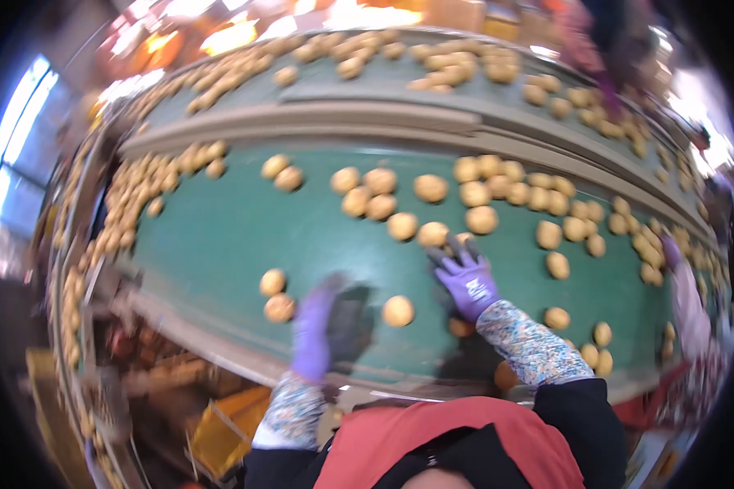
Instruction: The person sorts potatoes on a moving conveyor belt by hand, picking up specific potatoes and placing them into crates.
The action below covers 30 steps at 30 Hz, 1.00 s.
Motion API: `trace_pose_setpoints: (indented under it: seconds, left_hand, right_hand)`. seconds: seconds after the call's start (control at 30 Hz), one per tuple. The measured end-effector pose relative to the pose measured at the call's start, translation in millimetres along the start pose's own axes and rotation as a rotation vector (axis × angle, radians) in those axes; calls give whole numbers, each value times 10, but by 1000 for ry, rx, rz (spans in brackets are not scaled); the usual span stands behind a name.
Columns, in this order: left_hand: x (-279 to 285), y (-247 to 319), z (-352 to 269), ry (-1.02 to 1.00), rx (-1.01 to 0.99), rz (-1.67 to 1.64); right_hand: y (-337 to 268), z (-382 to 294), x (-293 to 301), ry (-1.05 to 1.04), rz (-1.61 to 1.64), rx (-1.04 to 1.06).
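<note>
Round tan potatoes lie scattered over a green conveyor belt (pixel 232 244) in front of me. My left hand (pixel 314 330), in a purple glove, is blurred above the near part of the belt, just right of two potatoes (pixel 279 307); whether it holds anything cannot be made out. A single potato (pixel 398 311) lies between my hands. My right hand (pixel 467 281), gloved in purple with dark fingertips, reaches forward with its fingers spread. Its fingertips are at a potato (pixel 433 235) and a partly covered one beside it. Floral sleeves cover both forearms.
Beyond a long metal divider (pixel 367 116) runs another belt with potatoes. Many potatoes crowd the belt's left end (pixel 134 195). At the right, a co-worker's gloved hand (pixel 671 252) reaches over the belt; another person stands at the far side. A yellow crate (pixel 229 428) is below, at left.
</note>
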<state>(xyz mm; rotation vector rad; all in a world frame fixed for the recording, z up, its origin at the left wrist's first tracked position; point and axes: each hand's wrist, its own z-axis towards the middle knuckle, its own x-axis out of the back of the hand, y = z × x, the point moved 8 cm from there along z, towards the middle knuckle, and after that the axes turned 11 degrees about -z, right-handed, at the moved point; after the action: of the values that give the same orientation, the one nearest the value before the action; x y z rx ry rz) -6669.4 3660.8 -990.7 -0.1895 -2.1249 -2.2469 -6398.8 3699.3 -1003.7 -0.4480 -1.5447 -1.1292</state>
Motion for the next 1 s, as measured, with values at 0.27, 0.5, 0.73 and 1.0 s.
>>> trace_pose_setpoints:
  seconds: [0.27,0.5,0.73,1.0]
  left_hand:
    - [1285,-1266,767,202,86,-414]
    - [-282,-511,921,-332,82,-243]
    - [-1121,362,269,-799,64,-281]
    - [-506,543,282,-713,-98,16]
  right_hand:
    - [1466,-2036,518,40,17,-1189]
    - [-754,-503,768,-244,436,-446]
    - [249,-1950,124,-611,278,-838]
    - [372,-1563,871,-106,265,-1106]
